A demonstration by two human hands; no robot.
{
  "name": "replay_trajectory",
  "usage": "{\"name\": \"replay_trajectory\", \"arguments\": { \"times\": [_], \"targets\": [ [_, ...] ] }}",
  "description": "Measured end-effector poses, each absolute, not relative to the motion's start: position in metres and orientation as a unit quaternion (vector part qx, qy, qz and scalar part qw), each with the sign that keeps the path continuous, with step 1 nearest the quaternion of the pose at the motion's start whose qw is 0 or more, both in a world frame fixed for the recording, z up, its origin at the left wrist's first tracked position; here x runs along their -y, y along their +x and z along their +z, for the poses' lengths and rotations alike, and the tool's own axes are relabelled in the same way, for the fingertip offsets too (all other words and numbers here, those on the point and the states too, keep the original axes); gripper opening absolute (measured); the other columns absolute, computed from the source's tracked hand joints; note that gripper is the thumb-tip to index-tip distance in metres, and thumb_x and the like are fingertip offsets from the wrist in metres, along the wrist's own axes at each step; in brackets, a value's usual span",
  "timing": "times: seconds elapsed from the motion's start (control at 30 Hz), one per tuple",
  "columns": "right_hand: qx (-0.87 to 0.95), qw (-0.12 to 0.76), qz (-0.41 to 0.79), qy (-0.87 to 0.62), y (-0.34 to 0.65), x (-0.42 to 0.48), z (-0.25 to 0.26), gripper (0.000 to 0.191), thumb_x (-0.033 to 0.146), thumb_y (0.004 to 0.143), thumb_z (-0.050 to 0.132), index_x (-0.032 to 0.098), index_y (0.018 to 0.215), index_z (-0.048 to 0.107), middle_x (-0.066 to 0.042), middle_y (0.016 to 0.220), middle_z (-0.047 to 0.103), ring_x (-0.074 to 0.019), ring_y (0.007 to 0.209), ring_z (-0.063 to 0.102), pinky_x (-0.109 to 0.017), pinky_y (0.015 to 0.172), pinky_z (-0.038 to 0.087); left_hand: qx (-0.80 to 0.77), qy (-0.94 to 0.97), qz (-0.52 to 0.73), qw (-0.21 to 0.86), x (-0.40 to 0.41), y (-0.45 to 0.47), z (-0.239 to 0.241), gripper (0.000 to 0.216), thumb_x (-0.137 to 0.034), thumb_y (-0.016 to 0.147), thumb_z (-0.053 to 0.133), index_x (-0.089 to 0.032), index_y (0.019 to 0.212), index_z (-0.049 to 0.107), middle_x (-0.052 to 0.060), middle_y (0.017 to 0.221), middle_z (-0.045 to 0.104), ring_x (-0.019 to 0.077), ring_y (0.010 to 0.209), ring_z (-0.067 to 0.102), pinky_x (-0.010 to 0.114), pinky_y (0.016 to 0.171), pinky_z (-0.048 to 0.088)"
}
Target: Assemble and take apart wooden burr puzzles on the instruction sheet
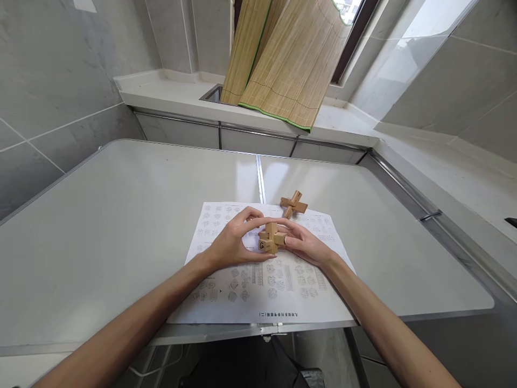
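Observation:
A small wooden interlocking puzzle point(270, 238), with a "G" written on one block end, is held between both hands above a printed instruction sheet point(262, 288). My left hand point(232, 240) grips it from the left, fingers curled over its top. From the right, my right hand point(304, 243) pinches it with the fingertips. A second wooden cross-shaped puzzle point(293, 203) lies on the far edge of the sheet, apart from both hands.
The sheet lies on a white folding table point(121, 215) with a centre seam. Behind it runs a white counter point(169, 94) with a rolled bamboo mat point(283, 59) leaning in a sink. Grey tiled walls stand on both sides.

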State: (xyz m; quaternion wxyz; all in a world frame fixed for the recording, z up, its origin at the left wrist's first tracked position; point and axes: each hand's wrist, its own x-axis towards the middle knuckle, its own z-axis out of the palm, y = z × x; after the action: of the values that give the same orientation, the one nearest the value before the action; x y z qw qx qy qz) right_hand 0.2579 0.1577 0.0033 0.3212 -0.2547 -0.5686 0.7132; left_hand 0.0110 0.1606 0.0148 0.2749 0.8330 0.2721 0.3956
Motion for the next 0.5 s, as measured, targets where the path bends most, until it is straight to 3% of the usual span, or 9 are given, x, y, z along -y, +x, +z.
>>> {"name": "replay_trajectory", "arguments": {
  "times": [0.27,0.5],
  "targets": [
    [0.544,0.39,0.676,-0.306,0.257,-0.163,-0.001,0.051,0.058,0.088,0.077,0.025,0.126,0.067,-0.012,0.128,0.072,-0.0317,0.119,0.069,-0.053,0.104,0.056,-0.319,0.784,0.449,0.287,-0.162,0.012,0.02,0.061,-0.039,0.076,0.09,-0.026,0.131,0.068,0.006,0.11,0.064,0.0214,0.095,0.062,0.04,0.089,0.057],
    [0.666,0.392,0.51,-0.379,0.251,-0.157,-0.007,0.051,0.043,0.084,0.085,0.031,0.129,0.064,-0.008,0.135,0.064,-0.0256,0.112,0.066,-0.045,0.104,0.054,-0.403,0.681,0.477,0.382,-0.167,0.011,0.018,0.055,-0.04,0.08,0.086,-0.021,0.129,0.068,0.006,0.102,0.071,0.0197,0.09,0.065,0.037,0.087,0.057]
  ]
}}
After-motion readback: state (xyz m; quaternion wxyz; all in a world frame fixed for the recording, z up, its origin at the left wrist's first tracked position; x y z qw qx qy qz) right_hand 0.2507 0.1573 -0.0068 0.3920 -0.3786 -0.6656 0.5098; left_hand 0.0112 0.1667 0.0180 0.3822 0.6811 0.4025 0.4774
